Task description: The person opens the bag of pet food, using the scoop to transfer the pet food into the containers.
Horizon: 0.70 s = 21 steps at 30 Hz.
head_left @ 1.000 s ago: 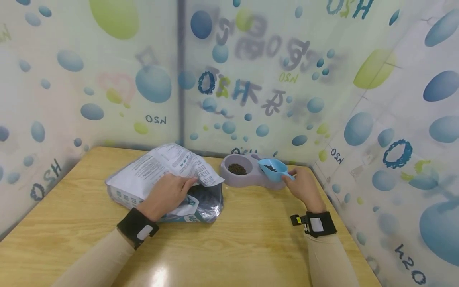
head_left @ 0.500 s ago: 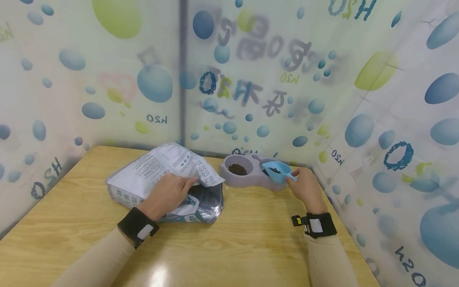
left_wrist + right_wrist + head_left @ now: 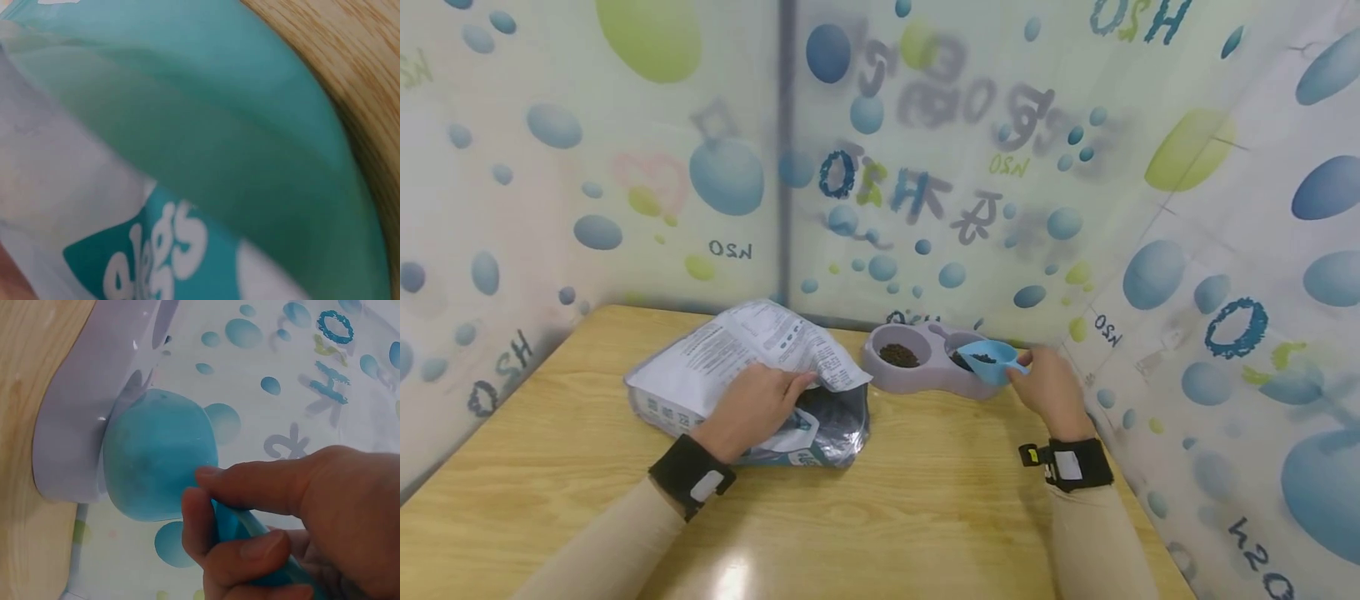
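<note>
A blue scoop (image 3: 996, 368) with dark pellets in it tilts over the right-hand bowl of a lilac double pet bowl (image 3: 910, 382). My right hand (image 3: 1054, 392) grips its handle; in the right wrist view the fingers curl around the handle, with the scoop (image 3: 159, 456) beside the bowl's wall (image 3: 75, 437). Brown pellets (image 3: 897, 356) lie in the left-hand bowl, and some dark ones show in the right. On the left, a large white and teal bag (image 3: 715, 350) lies with its silvery mouth towards the bowls. My left hand (image 3: 751, 410) pinches the mouth's upper edge, holding it up.
All this rests on a wooden table (image 3: 880, 533). A patterned wall (image 3: 880, 275) stands close behind the bowls, and another runs along the table's right side. Bare wood lies in front of the bag and bowls.
My right hand has drawn the scoop slightly right and down, and its tip now dips into the right-hand bowl, where dark pellets show. My left hand keeps its hold on the bag.
</note>
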### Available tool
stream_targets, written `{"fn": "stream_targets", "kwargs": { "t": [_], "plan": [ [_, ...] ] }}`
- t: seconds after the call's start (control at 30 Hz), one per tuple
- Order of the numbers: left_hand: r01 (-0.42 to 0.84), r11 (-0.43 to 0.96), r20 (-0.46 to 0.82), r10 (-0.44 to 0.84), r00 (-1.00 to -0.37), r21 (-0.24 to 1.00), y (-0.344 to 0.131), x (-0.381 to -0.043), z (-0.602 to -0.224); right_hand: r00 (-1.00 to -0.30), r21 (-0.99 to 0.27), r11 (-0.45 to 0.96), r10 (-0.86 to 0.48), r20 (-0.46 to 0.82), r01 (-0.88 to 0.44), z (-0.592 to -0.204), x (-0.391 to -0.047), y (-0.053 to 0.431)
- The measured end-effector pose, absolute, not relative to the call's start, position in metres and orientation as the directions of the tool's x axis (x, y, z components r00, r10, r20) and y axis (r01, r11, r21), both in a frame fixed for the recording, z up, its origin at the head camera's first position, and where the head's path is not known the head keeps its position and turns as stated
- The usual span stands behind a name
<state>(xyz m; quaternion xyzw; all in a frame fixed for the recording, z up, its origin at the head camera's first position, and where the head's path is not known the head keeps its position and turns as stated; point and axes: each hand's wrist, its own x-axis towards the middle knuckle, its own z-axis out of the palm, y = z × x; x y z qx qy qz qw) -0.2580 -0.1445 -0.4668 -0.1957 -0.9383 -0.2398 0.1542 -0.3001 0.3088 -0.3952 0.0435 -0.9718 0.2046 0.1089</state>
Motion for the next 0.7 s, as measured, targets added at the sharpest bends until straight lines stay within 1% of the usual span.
{"fn": "stream_targets", "kwargs": {
  "t": [0.07,0.17,0.47,0.7],
  "plan": [
    [0.439,0.812,0.385,0.292,-0.876,0.385,-0.145,-0.258,-0.467,-0.967,-0.365,0.921,-0.044,0.249,-0.136,-0.392,-0.303,0.308],
    [0.435,0.814,0.380,0.290,-0.878,0.385,-0.145,-0.258,-0.467,-0.969,-0.333,0.934,-0.046,0.242,-0.127,-0.386,-0.309,0.307],
    [0.435,0.813,0.376,0.292,-0.879,0.387,-0.145,-0.257,-0.467,-0.989,-0.275,0.960,-0.013,0.148,-0.054,-0.364,-0.327,0.303],
    [0.440,0.812,0.379,0.296,-0.877,0.383,-0.144,-0.257,-0.466,-0.988,-0.217,0.974,-0.040,0.146,-0.071,-0.358,-0.336,0.299]
  ]
}}
